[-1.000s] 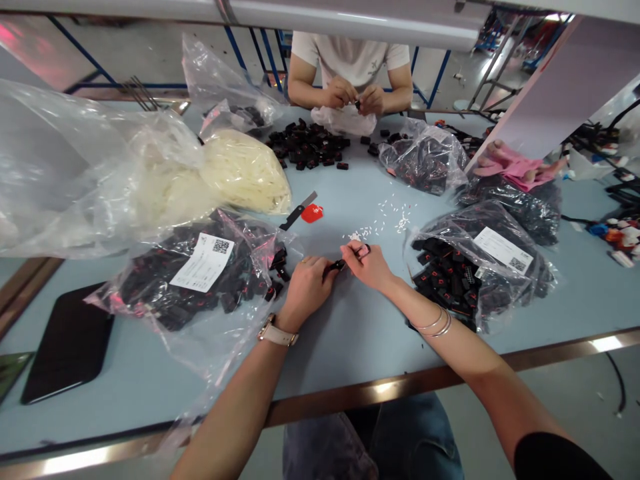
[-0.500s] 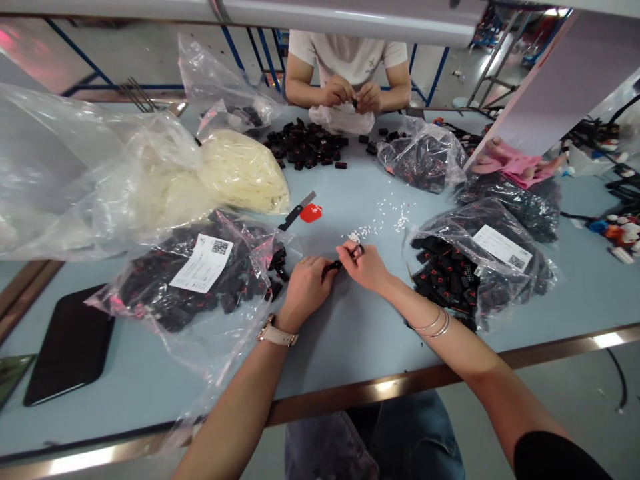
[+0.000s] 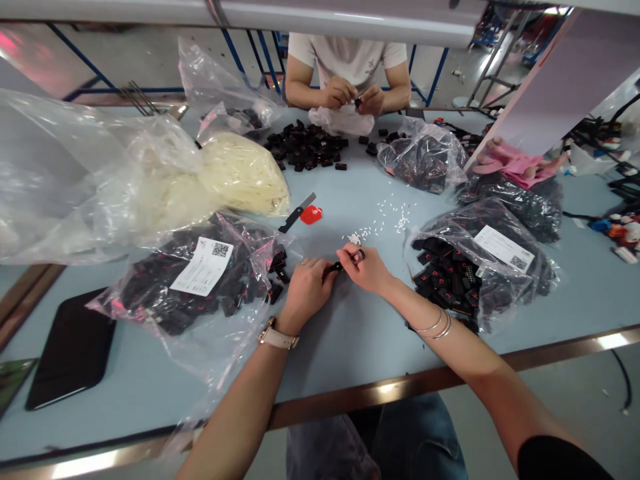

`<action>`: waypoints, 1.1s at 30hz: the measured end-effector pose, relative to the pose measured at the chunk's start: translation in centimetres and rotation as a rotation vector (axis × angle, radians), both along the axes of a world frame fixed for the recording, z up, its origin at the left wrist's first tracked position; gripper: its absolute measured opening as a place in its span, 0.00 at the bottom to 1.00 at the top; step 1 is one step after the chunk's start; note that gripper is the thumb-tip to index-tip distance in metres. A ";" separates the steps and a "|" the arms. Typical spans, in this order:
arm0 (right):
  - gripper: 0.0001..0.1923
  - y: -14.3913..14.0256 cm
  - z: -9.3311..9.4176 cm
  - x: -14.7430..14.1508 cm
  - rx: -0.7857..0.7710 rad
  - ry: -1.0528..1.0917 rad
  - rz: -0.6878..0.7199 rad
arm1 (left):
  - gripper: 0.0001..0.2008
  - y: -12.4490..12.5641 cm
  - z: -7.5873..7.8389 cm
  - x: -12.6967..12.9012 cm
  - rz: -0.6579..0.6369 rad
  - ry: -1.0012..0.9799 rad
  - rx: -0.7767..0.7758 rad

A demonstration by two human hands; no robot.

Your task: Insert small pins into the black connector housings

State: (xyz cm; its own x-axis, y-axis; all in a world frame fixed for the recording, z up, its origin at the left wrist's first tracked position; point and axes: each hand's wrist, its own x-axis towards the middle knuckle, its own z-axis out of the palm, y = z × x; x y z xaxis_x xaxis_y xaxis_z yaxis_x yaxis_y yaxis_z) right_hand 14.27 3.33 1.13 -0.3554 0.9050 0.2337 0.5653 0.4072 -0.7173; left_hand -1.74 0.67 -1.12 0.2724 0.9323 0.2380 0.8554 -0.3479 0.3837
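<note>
My left hand (image 3: 311, 288) is closed on a small black plastic connector housing (image 3: 334, 267), low over the table. Opposite it, my right hand (image 3: 369, 268) pinches a slim dark tool (image 3: 358, 255), whose end shows above the fingers; its exact kind I cannot make out. The two hands nearly meet at the housing, and the fingers hide most of it. Just beyond the right hand lies a scatter of tiny white pieces (image 3: 356, 238). Loose black housings (image 3: 445, 277) spill from a clear bag on the right, and more (image 3: 278, 270) lie left of my left hand.
A dark-handled blade (image 3: 295, 215) and a red tag (image 3: 311, 214) lie ahead. Labelled bags (image 3: 200, 267), a bag of cream-coloured parts (image 3: 245, 173) and a black phone-like slab (image 3: 73, 350) occupy the left. Across the table, a person's hands (image 3: 371, 100) handle a small dark piece.
My hands stay almost in place at the housing, with only a slight shift in view. Across the table, the other person's hands have moved slightly around their piece.
</note>
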 end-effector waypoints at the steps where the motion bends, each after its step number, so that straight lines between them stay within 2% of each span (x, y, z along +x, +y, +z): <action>1: 0.16 0.0 0.0 0.0 0.000 0.016 -0.017 | 0.05 0.0 0.0 0.0 0.003 -0.003 0.002; 4: 0.16 0.0 0.1 0.1 0.003 0.037 -0.043 | 0.05 0.0 -0.1 0.0 0.008 -0.009 0.002; 11: 0.15 0.1 0.2 0.1 0.009 -0.045 -0.007 | 0.04 0.1 -0.4 -0.1 0.009 -0.004 0.007; 15: 0.16 -0.1 0.2 0.0 -0.010 0.018 -0.038 | 0.04 0.1 -0.3 -0.1 0.011 -0.011 0.005; 22: 0.15 -0.2 0.2 -0.2 -0.009 -0.022 0.015 | 0.04 0.1 -0.1 0.0 0.006 -0.006 -0.013; 26: 0.16 -0.1 0.1 -0.1 -0.019 0.038 -0.033 | 0.04 0.1 -0.1 0.0 0.009 -0.010 -0.025; 30: 0.16 -0.1 0.0 0.0 -0.039 0.072 -0.023 | 0.04 0.0 0.0 0.1 0.023 -0.021 -0.026; 33: 0.17 -0.1 -0.1 0.0 -0.051 0.220 -0.105 | 0.03 -0.1 0.2 0.3 0.031 -0.026 -0.036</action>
State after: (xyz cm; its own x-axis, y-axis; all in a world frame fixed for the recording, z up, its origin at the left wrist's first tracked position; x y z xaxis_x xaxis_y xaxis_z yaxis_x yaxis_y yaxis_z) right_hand 14.28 3.21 1.04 -0.2049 0.9469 0.2478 0.4308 0.3146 -0.8459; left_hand -1.44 0.53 -0.87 0.2370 0.9484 0.2105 0.8551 -0.3065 0.4181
